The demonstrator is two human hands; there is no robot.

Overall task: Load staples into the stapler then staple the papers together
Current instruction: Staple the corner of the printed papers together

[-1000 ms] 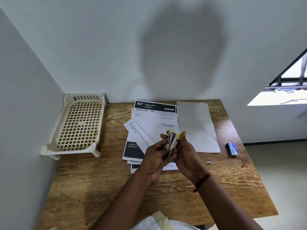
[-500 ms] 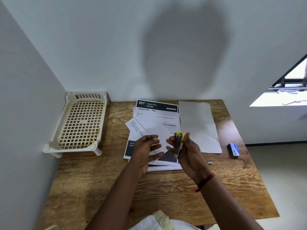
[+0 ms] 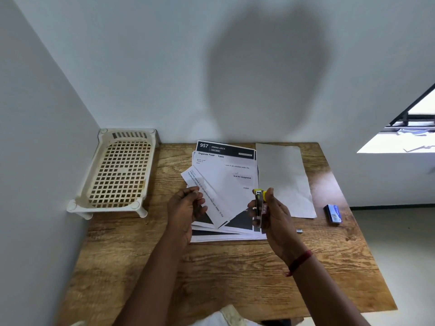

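My right hand [image 3: 275, 215] grips a small metal stapler [image 3: 259, 209] with a yellow end, held upright over the right edge of the papers. A fanned stack of printed papers [image 3: 226, 182] lies on the wooden table [image 3: 235, 267]. My left hand [image 3: 187, 208] hovers over the stack's left edge, fingers loosely curled, holding nothing that I can see. A blue staple box [image 3: 333, 213] lies to the right. A short strip of staples [image 3: 299, 230] rests on the table just right of my right hand.
A blank white sheet [image 3: 284, 177] lies beside the printed stack at the back right. A cream plastic lattice tray [image 3: 117, 172] on short legs stands in the back left corner against the walls. The table's right edge drops to the floor.
My hands have separated. The left hand let go of the stapler and moved left over the papers; the right hand keeps the stapler and has shifted right.
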